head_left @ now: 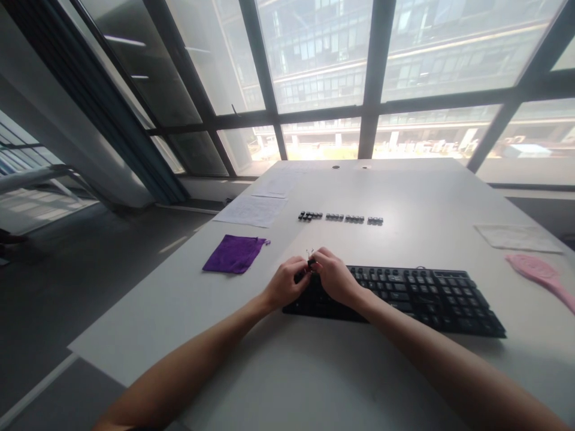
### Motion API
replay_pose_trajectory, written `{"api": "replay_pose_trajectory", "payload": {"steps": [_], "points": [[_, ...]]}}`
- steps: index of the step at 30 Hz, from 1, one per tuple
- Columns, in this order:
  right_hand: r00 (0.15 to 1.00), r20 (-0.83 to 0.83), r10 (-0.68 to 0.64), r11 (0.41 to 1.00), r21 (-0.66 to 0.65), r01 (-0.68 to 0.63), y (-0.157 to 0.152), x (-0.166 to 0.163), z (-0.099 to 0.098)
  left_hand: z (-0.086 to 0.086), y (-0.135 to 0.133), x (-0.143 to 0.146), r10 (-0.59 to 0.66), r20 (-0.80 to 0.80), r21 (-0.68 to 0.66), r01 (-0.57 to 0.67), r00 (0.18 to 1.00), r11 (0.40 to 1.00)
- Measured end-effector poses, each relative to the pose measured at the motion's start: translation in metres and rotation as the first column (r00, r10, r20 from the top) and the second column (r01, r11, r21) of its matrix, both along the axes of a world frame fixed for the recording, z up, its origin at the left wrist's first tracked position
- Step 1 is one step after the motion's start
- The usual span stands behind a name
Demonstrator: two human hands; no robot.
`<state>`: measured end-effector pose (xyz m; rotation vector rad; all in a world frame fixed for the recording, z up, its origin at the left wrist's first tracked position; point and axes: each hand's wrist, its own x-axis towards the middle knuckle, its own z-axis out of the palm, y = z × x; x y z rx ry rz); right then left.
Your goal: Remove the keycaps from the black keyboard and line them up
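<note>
A black keyboard (417, 297) lies on the white table (314, 371) in front of me. Over its left end my left hand (284, 284) and my right hand (335, 276) are closed and meet fingertip to fingertip. Between them they pinch a small dark object with thin wire prongs (311, 260), too small to name; which hand grips which part is unclear. Farther back lies a row of loose black keycaps (341, 218) in several short groups.
A purple cloth pouch (234, 254) lies left of the keyboard. Paper sheets (251, 211) sit at the back left. A pink brush (541, 273) and a clear plastic sleeve (516, 237) lie at the right. Large windows stand behind the table; its left edge drops to the floor.
</note>
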<state>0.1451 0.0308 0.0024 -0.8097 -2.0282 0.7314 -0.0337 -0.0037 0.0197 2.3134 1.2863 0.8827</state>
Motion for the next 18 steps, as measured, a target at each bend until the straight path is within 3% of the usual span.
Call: {"api": "replay_pose_trajectory", "payload": {"steps": [4, 12, 18], "points": [[1.0, -0.004, -0.007, 1.0, 0.012, 0.007, -0.002, 0.002, -0.001, -0.001, 0.003, 0.003, -0.013, -0.018, -0.026, 0.013, 1.0, 1.0], [0.987, -0.157, -0.026, 0.999, -0.051, 0.018, -0.004, 0.005, 0.007, 0.008, 0.006, 0.011, 0.117, -0.04, -0.132, -0.121, 0.992, 0.984], [0.968, -0.207, -0.139, 0.975, -0.198, 0.098, 0.002, 0.006, 0.007, 0.003, 0.005, 0.019, 0.141, 0.035, -0.044, -0.14, 0.989, 0.989]]}}
